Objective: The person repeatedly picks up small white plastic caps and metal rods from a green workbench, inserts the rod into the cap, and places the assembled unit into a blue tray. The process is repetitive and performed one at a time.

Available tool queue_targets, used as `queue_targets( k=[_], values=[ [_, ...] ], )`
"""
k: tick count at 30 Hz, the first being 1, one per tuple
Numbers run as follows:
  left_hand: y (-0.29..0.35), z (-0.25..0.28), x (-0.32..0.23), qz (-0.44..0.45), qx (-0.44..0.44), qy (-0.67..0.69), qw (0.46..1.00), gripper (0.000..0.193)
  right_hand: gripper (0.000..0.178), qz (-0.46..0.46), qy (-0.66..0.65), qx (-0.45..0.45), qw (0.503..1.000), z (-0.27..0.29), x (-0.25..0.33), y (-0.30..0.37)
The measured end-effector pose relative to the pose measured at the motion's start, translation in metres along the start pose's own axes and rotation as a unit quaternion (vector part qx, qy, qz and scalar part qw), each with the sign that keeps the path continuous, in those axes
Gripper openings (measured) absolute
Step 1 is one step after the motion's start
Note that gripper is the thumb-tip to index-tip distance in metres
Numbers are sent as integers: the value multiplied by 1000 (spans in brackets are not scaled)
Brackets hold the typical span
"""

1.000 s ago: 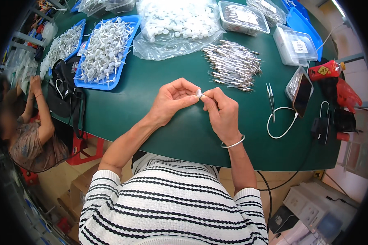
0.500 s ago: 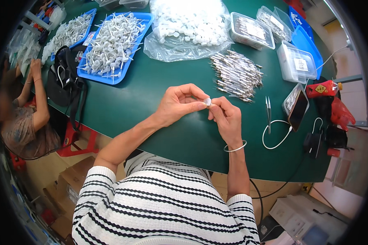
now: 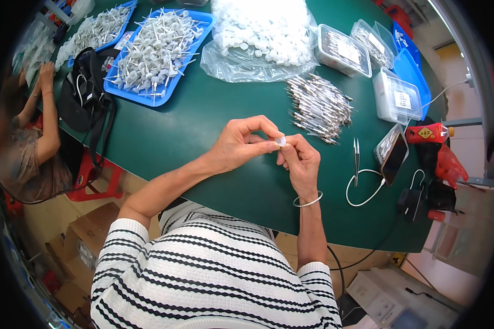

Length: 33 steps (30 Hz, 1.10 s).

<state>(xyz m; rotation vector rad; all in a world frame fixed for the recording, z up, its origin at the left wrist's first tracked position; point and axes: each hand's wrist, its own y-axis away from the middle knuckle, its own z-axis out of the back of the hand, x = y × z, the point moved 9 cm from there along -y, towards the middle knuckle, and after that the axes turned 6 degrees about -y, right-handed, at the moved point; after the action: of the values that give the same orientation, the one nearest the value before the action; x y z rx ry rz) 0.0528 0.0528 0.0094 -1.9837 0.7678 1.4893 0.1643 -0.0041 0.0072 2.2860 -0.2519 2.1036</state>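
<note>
My left hand point(image 3: 240, 143) pinches a small white plastic cap point(image 3: 280, 141) between thumb and forefinger. From the other side, the fingertips of my right hand point(image 3: 300, 162) close on the same cap, with a bangle point(image 3: 308, 199) on that wrist. Whether a thin pin sits inside the cap is too small to make out. Beyond my hands lies a heap of thin metal-and-clear pins point(image 3: 319, 107). Further back, many similar white caps point(image 3: 277, 46) spill over a clear plastic bag point(image 3: 233, 70).
A blue tray point(image 3: 155, 102) holds capped pins at the far left, beside a black bag point(image 3: 82, 104). Tweezers point(image 3: 356, 159), a phone point(image 3: 394, 159) with a white cable and clear boxes point(image 3: 343, 49) lie right. A co-worker's arm point(image 3: 49, 123) rests at the left edge.
Both hands keep their pinch on the cap, with the fingers shifting only slightly. The whole view has moved a little, so the table's things appear displaced.
</note>
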Motion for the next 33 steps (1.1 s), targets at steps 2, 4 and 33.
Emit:
queue_targets(
  k=[2,4,33],
  values=[
    [1,0,-3,-18,-15,-16,1000,14,21,-2,-7,5,1000,0,-2,0],
    [2,0,-5,-40,-35,-41,998,13,21,-26,-28,16,999,1,-6,-1],
    [-15,-20,-69,-119,113,-346,924,13,21,-88,-161,155,971,-11,-14,4]
  ],
)
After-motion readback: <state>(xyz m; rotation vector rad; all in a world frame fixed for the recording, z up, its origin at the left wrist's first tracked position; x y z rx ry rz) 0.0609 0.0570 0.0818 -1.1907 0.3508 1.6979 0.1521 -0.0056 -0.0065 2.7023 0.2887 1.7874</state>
